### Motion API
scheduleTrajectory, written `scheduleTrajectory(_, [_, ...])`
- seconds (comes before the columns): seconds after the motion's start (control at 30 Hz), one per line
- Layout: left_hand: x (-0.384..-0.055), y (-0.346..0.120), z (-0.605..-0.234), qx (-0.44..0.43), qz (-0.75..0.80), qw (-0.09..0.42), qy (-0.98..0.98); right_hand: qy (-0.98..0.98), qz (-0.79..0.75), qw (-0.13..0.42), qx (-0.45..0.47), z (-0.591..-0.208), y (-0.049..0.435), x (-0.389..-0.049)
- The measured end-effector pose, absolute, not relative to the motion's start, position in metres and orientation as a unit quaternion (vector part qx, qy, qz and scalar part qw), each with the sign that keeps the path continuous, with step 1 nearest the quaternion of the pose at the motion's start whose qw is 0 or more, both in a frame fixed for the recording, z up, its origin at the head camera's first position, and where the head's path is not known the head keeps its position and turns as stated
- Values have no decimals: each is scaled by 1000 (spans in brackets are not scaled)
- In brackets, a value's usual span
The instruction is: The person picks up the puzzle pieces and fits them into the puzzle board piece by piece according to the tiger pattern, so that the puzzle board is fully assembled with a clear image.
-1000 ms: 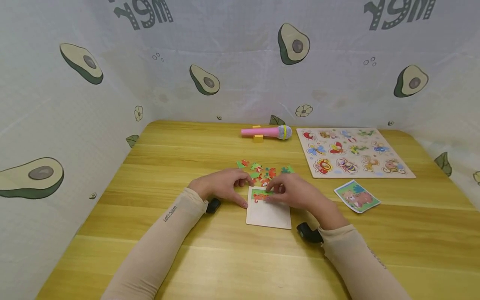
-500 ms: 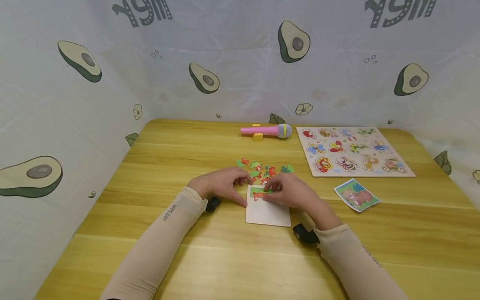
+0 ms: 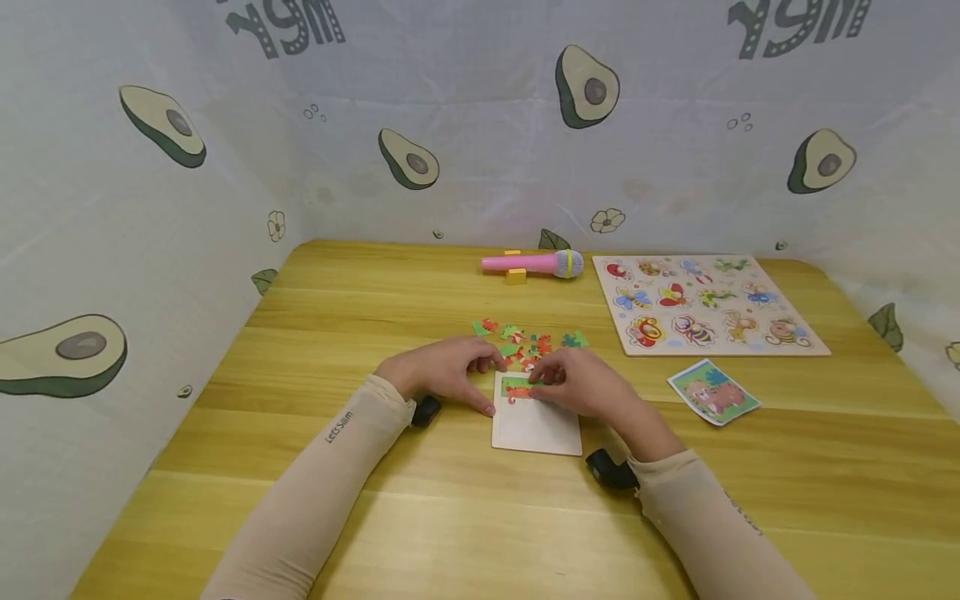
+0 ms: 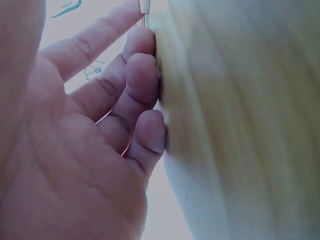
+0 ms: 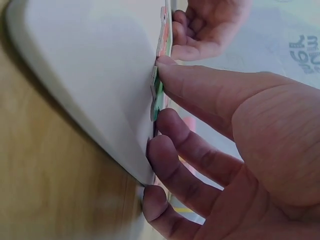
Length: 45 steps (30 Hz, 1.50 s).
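Observation:
A small pale puzzle board (image 3: 534, 429) lies on the table, with joined green and orange jigsaw pieces (image 3: 515, 388) along its far left part. At its left edge, my left hand (image 3: 442, 371) touches the board with thumb and index finger, spread apart; its other fingers rest bent on the table in the left wrist view. Over the board's far right, my right hand (image 3: 585, 382) pinches a green puzzle piece (image 5: 157, 95) between thumb and index finger, low against the surface. That hand hides the board's far right corner in the head view.
Several loose puzzle pieces (image 3: 536, 343) lie just beyond the board. A bear picture card (image 3: 714, 393) is to the right, with a large insect peg board (image 3: 708, 304) behind it. A pink toy microphone (image 3: 528, 264) rests on yellow blocks at the back.
My right hand has shifted very slightly left over the joined pieces and keeps working at the same spot. The left hand stays at the board's left edge.

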<state>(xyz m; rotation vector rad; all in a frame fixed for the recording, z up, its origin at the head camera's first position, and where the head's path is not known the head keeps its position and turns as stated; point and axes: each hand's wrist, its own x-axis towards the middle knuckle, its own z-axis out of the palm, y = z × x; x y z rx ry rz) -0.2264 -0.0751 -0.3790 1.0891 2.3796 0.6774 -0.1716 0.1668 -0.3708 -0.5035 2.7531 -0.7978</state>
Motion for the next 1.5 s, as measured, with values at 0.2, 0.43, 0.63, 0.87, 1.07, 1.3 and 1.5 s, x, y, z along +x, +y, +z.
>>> scheduleTrajectory(0.2, [-227,-75,-380,394,249,217,858,941,-274,114,-164,-371,166,-171])
scheduleTrajectory(0.43, [-228,-76,-382,394,252,218,857,939,-277,114,-170,-371,166,-172])
scheduleTrajectory(0.63, [-228,-75,-383,395,252,216,857,938,-280,123,-166,-370,169,-172])
scheduleTrajectory(0.87, [-229,-75,-383,397,255,217,854,944,-293,96,-117,-358,185,-175])
scheduleTrajectory(1.07, [-227,-77,-379,386,263,220,856,950,-291,57,-94,-349,204,-178])
scheduleTrajectory(1.3, [-227,-77,-380,384,265,225,855,953,-288,53,-80,-355,217,-181])
scheduleTrajectory(1.5, [-228,-75,-382,388,267,224,853,958,-259,62,-107,-368,218,-185])
